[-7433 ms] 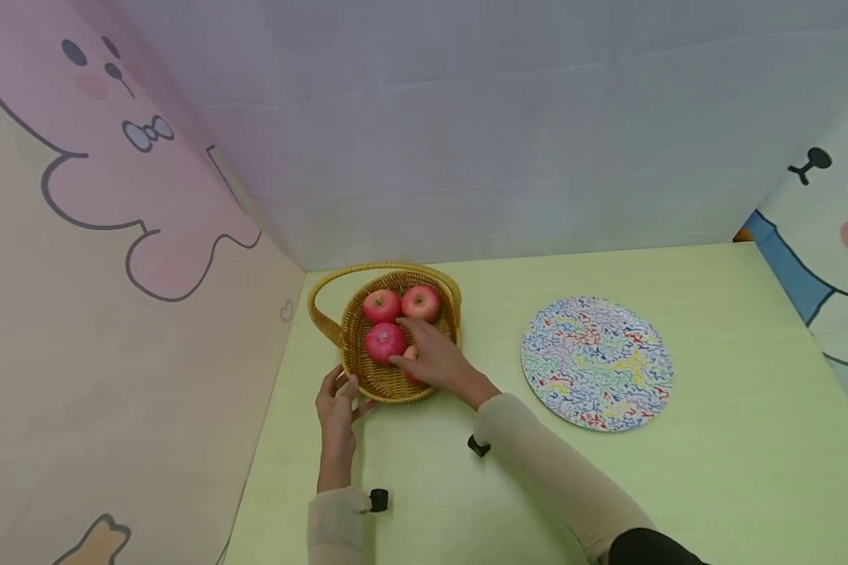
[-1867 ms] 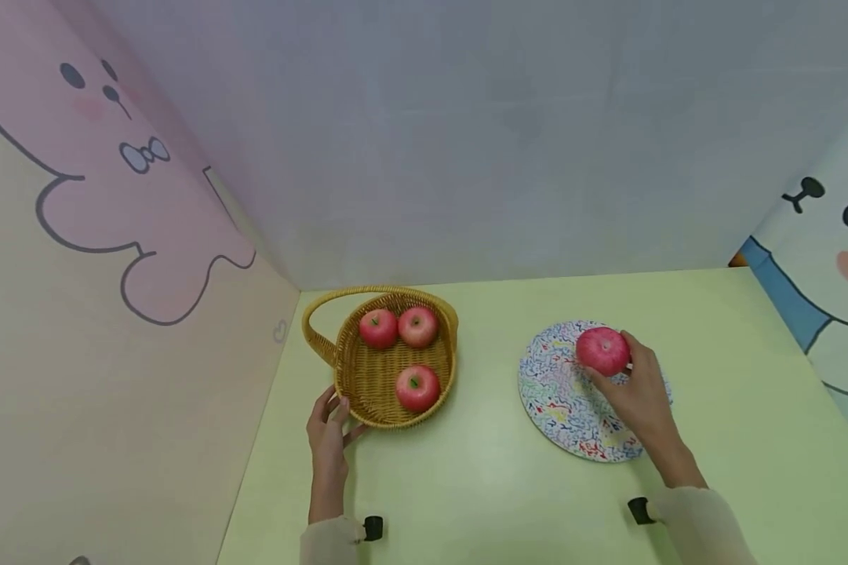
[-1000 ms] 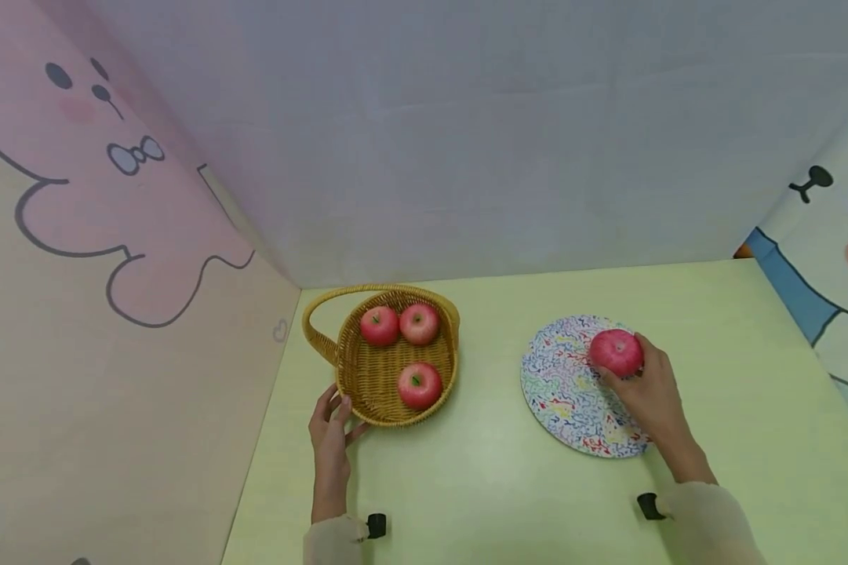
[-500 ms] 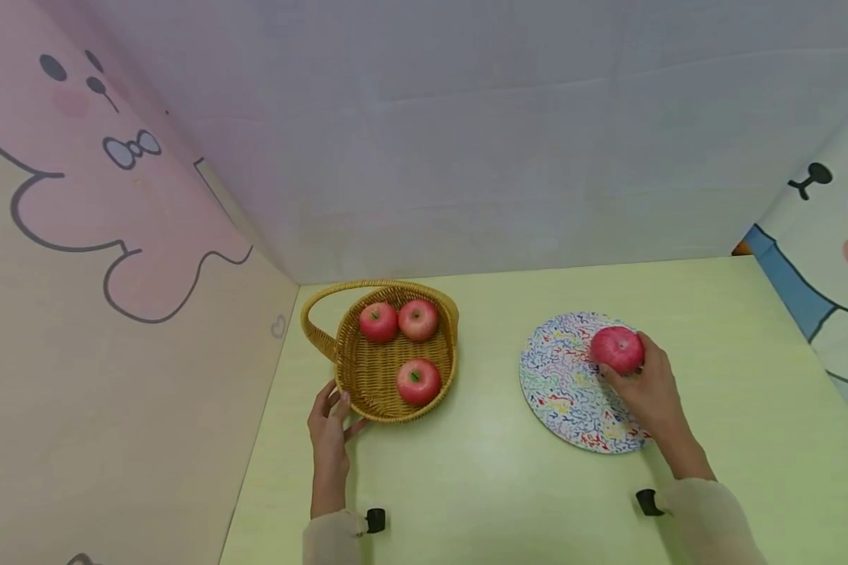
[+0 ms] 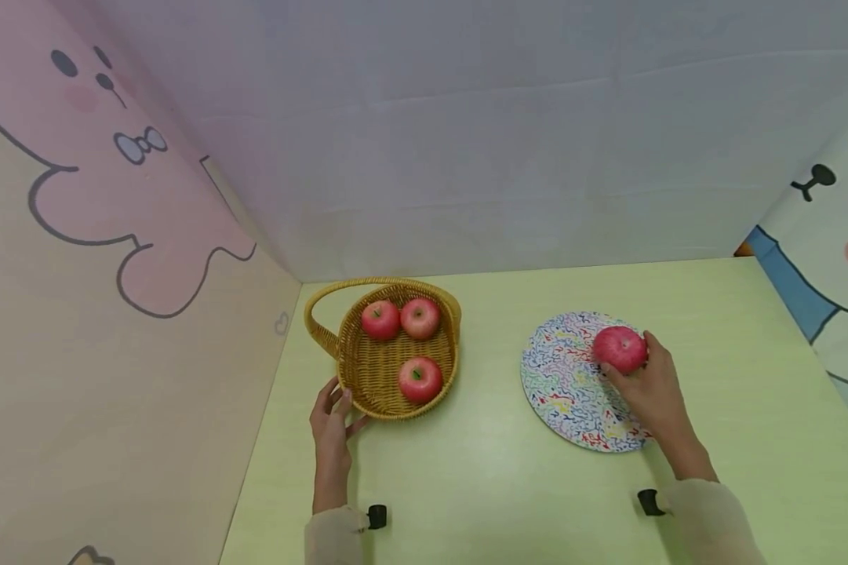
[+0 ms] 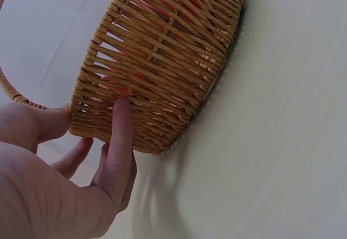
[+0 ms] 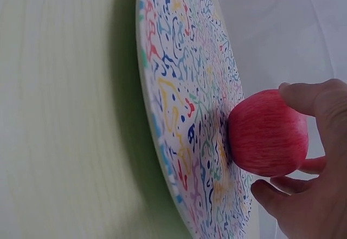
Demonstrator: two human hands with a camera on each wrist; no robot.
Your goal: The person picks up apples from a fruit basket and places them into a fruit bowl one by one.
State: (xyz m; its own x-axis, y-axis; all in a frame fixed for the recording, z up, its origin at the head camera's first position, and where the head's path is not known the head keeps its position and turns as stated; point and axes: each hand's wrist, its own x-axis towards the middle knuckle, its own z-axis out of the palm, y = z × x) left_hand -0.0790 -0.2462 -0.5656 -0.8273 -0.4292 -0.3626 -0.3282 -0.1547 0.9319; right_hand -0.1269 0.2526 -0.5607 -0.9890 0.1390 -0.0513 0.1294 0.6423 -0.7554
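Note:
A round wicker basket (image 5: 377,377) stands at the left with three red apples inside, one of them (image 5: 420,380) near its front right. My left hand (image 5: 330,428) holds the basket's front left rim, thumb at the rim and fingers against the outer weave (image 6: 157,49). On a round, colourfully patterned board (image 5: 565,392) at the right sits a red apple (image 5: 619,349). My right hand (image 5: 655,396) has its thumb and fingers around that apple; in the right wrist view the apple (image 7: 265,133) touches the board's surface (image 7: 179,87).
The basket's handle (image 5: 367,281) leans toward the back left. A pale yellow-green table (image 5: 480,471) lies under everything. A grey-white cloth wall (image 5: 508,157) rises at the back, with cartoon-printed walls on the left and right.
Since the oldest frame, my right hand has moved from the basket to the board, and the apple from the basket's middle left is now there. Lately both hands have barely moved.

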